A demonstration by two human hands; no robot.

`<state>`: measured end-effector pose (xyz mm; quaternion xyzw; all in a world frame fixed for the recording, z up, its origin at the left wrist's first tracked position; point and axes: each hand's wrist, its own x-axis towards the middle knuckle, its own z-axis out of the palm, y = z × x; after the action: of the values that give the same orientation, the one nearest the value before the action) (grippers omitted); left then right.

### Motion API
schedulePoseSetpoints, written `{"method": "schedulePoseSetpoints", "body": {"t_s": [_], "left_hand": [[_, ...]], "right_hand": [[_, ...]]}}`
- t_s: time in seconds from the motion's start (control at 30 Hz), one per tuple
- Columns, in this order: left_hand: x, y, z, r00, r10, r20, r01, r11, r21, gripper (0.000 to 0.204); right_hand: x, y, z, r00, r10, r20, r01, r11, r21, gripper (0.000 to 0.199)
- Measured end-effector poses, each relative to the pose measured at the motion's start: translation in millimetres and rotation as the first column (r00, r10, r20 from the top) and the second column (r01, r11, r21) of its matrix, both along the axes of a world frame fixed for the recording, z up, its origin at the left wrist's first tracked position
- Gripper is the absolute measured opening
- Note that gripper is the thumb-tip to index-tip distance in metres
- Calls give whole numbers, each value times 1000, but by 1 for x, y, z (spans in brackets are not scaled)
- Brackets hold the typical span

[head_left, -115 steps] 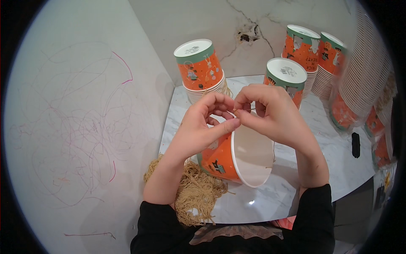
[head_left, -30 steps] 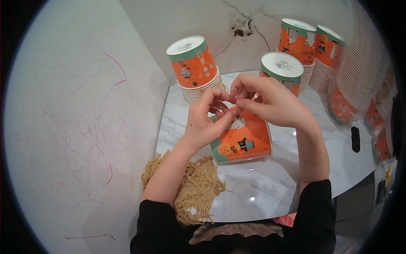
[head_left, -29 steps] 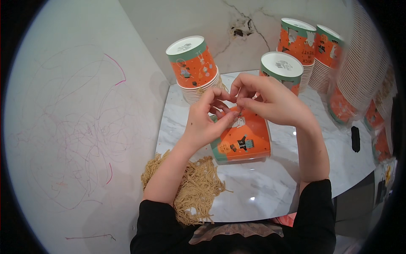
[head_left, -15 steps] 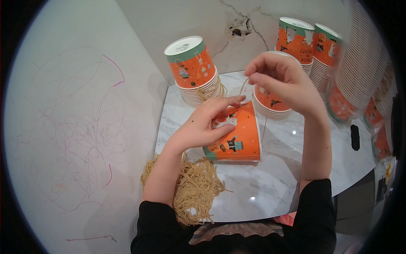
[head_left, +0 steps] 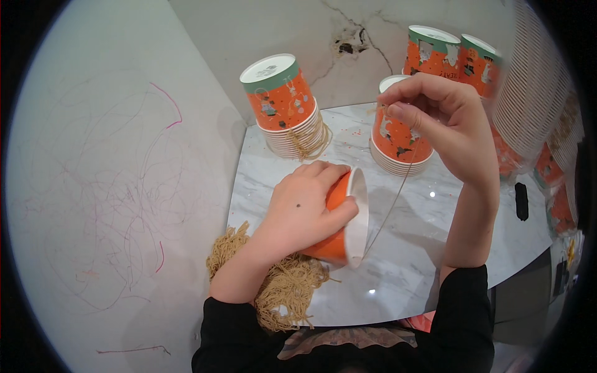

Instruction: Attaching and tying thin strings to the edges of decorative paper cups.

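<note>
My left hand is wrapped over an orange paper cup lying on its side, with its thumb on the rim. The cup's white-lined mouth points right. Raised on the right, my right hand is closed in a pinch on a thin tan string. That string runs down taut to the lower part of the cup's rim; how it is fastened there I cannot make out. A loose heap of tan strings lies by my left forearm.
An upside-down cup stack with string loops hanging on its side stands back left. Another stack is behind my right hand. More stacks and plastic-wrapped cups crowd the right. A black object lies near the right edge.
My left hand has turned the cup so that its mouth shows, and shifted it nearer me. My right hand has moved right, drawing the string out longer.
</note>
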<state>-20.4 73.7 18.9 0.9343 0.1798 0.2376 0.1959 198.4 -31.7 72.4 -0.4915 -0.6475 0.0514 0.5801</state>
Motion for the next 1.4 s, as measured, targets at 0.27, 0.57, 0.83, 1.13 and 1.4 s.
{"method": "schedulePoseSetpoints", "body": {"t_s": [0.27, 0.57, 0.83, 1.13, 1.4], "left_hand": [[-11, -2, 12, 986, 150, 70, -140, 982, -127, 29], [-1, 12, 7, 800, -245, 548, 93, 953, 290, 21], [6, 22, 0, 720, -361, 592, -37, 832, 553, 18], [5, 18, -1, 719, -338, 607, -94, 818, 567, 15], [6, 22, -3, 718, -344, 605, -89, 817, 570, 15]], "right_hand": [[-14, -14, 7, 997, -62, 51, 68, 988, -141, 6], [-26, -5, -2, 976, -6, 217, 16, 999, -44, 7], [-41, -17, 4, 918, -62, 392, 41, 997, 63, 16], [-49, -15, -1, 849, -162, 502, 112, 985, 129, 16], [-49, -13, -3, 826, -179, 534, 134, 983, 122, 17]]}}
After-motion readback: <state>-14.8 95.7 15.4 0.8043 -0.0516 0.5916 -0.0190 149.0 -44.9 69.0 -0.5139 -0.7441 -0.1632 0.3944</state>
